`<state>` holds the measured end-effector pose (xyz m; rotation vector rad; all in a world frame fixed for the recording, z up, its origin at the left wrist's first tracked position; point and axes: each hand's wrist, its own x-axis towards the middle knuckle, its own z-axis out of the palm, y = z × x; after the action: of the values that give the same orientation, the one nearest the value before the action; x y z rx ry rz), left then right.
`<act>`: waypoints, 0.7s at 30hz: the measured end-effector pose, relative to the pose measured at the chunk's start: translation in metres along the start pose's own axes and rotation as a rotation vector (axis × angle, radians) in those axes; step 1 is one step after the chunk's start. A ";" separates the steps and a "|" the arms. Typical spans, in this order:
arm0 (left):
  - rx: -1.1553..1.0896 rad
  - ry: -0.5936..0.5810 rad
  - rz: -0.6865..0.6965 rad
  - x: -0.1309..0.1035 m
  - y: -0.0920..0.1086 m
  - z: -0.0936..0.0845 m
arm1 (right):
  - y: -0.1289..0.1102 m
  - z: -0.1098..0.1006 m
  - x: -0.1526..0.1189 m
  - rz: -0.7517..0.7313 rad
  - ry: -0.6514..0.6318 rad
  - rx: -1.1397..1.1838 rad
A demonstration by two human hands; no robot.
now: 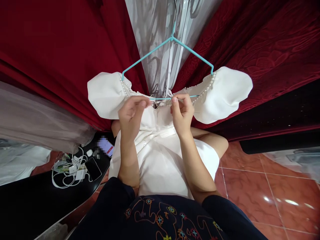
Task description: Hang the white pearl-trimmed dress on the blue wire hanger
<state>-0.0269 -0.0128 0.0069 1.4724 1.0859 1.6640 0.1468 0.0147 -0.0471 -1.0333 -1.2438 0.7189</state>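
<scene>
A white dress [160, 160] with puffed sleeves and pearl-beaded neckline edges lies over the lap and hangs from a light blue hanger [150, 52]. The hanger's lower bar crosses the neckline. My left hand [133, 111] is at the left part of the neckline, thumb and fingers pinched together; what they hold is too small to make out. At the right part of the neckline my right hand [182, 108] has its thumb and fingers closed at the hanger's lower bar, and what is between them is hidden.
Red curtains [65, 40] stand on both sides, with sheer whitish fabric between them. On a black table [37, 196] at left lie phones [93, 169], white cables [61, 181] and a small white case [89, 152]. Red floor tiles [252, 173] show at right.
</scene>
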 end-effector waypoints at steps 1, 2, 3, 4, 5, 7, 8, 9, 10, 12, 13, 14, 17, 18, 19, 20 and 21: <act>-0.005 0.150 0.088 0.001 0.003 0.002 | 0.000 0.000 -0.001 0.003 -0.001 0.004; 0.008 0.275 0.160 0.003 0.006 0.004 | -0.001 0.000 -0.002 0.004 -0.003 0.007; 0.040 0.367 0.218 0.005 0.006 0.006 | -0.001 0.001 -0.002 0.002 -0.005 0.010; 0.085 0.427 0.256 0.008 0.006 0.007 | -0.001 0.001 -0.003 -0.002 -0.006 0.014; 0.138 0.460 0.282 0.011 0.004 0.008 | -0.001 0.001 -0.003 -0.007 -0.008 0.018; 0.233 0.475 0.310 0.018 -0.002 0.007 | -0.001 0.001 -0.003 -0.014 -0.011 0.025; 0.266 0.463 0.316 0.022 -0.005 0.007 | -0.001 0.000 -0.003 -0.016 -0.016 0.030; 0.289 0.442 0.317 0.027 -0.009 0.005 | -0.002 0.000 -0.002 -0.019 -0.018 0.028; 0.300 0.415 0.317 0.031 -0.012 0.004 | -0.003 -0.001 -0.002 -0.029 -0.014 0.018; 0.312 0.376 0.313 0.040 -0.019 -0.001 | -0.005 -0.003 0.001 -0.079 0.011 -0.025; 0.320 0.373 0.314 0.045 -0.022 -0.004 | -0.006 -0.004 0.002 -0.115 0.027 -0.054; 0.331 0.385 0.321 0.049 -0.024 -0.008 | -0.006 -0.005 0.004 -0.151 0.042 -0.083; 0.361 0.422 0.340 0.062 -0.029 -0.019 | -0.004 -0.007 0.007 -0.214 0.054 -0.130; 0.368 0.418 0.342 0.065 -0.030 -0.022 | -0.003 -0.007 0.008 -0.218 0.054 -0.135; 0.371 0.419 0.342 0.068 -0.031 -0.025 | -0.002 -0.007 0.008 -0.218 0.055 -0.137; 0.367 0.423 0.345 0.072 -0.031 -0.028 | 0.000 -0.007 0.008 -0.218 0.057 -0.139; 0.349 0.432 0.355 0.075 -0.031 -0.030 | 0.001 -0.007 0.009 -0.218 0.060 -0.141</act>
<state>-0.0696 0.0625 0.0116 1.6364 1.4707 2.1989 0.1553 0.0210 -0.0442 -1.0069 -1.3452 0.4345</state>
